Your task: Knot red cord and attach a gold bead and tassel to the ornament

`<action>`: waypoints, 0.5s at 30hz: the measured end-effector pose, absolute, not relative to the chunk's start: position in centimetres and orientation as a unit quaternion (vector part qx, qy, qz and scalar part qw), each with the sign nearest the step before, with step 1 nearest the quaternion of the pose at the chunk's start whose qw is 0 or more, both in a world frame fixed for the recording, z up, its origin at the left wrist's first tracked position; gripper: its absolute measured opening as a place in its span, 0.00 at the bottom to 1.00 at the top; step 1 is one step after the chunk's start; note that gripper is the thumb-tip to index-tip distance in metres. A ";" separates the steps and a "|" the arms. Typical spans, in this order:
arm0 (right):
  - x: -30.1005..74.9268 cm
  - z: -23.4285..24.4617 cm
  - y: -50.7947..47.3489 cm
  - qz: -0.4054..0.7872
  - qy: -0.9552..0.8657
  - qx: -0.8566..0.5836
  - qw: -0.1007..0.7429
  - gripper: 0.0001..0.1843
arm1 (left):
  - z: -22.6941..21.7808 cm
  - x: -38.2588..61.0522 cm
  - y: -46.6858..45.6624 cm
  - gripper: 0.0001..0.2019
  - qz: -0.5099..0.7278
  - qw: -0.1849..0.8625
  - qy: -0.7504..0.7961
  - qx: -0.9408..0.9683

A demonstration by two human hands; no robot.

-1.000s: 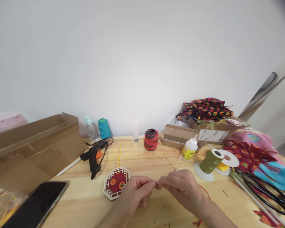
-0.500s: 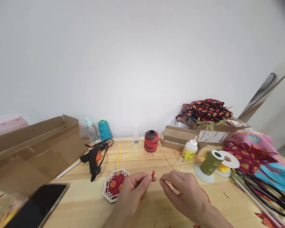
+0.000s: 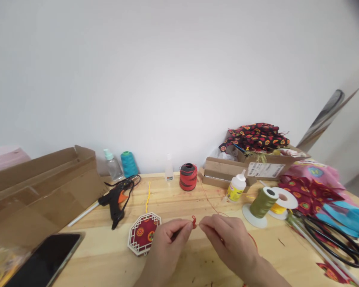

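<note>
Between thumb and forefinger, my left hand (image 3: pixel 170 243) pinches a small looped red cord (image 3: pixel 194 220), whose loop sticks up above the fingertips. My right hand (image 3: pixel 227 237) is closed in a pinch on a thin reddish thread (image 3: pixel 198 224) that runs to the cord, its fingertips just right of the left ones. More red cord (image 3: pixel 253 241) trails out beside the right wrist. Partly behind the left hand lies an octagonal white lattice frame (image 3: pixel 134 231) backed with dark red patterned fabric, a yellow cord (image 3: pixel 148 197) extending from its top.
A glue gun (image 3: pixel 116 203), phone (image 3: pixel 44 261) and long cardboard box (image 3: pixel 48 195) occupy the left. Behind the hands stand a red-and-black thread spool (image 3: pixel 188 177) and a glue bottle (image 3: pixel 237 186). An olive thread spool (image 3: pixel 263 203) and black-handled scissors (image 3: pixel 329 243) are at right.
My right hand has moved slightly left, so the two hands' fingertips are closer together. The red loop above my left fingertips looks more open. The whole view has shifted slightly.
</note>
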State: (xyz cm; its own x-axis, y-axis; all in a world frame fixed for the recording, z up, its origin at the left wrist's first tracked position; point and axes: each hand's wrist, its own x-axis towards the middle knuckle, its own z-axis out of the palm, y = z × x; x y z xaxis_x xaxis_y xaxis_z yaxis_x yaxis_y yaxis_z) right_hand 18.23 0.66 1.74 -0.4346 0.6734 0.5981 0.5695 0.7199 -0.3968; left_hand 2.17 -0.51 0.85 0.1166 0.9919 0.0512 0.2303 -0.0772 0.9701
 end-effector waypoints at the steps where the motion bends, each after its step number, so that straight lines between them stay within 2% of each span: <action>1: 18.3 1.7 0.7 0.086 -0.839 -0.374 0.385 0.09 | 0.7 2.1 -0.5 0.13 0.427 0.445 0.511 0.598; 6: 18.1 2.5 0.9 0.100 -0.854 -0.349 0.372 0.09 | 0.3 1.8 -0.2 0.12 0.445 0.447 0.508 0.587; 9: 18.5 4.8 0.1 0.070 -0.867 -0.310 0.383 0.06 | 0.3 1.4 -0.1 0.11 0.463 0.451 0.513 0.566; 11: 20.0 6.5 -0.8 0.055 -0.860 -0.307 0.404 0.07 | 0.3 1.2 0.0 0.11 0.478 0.447 0.526 0.544; 13: 22.9 7.4 -1.7 0.032 -0.834 -0.343 0.431 0.13 | 0.4 1.0 0.0 0.11 0.506 0.434 0.540 0.514; 15: 27.5 7.2 -2.4 0.002 -0.792 -0.437 0.427 0.14 | 0.5 1.1 -0.1 0.11 0.541 0.417 0.546 0.485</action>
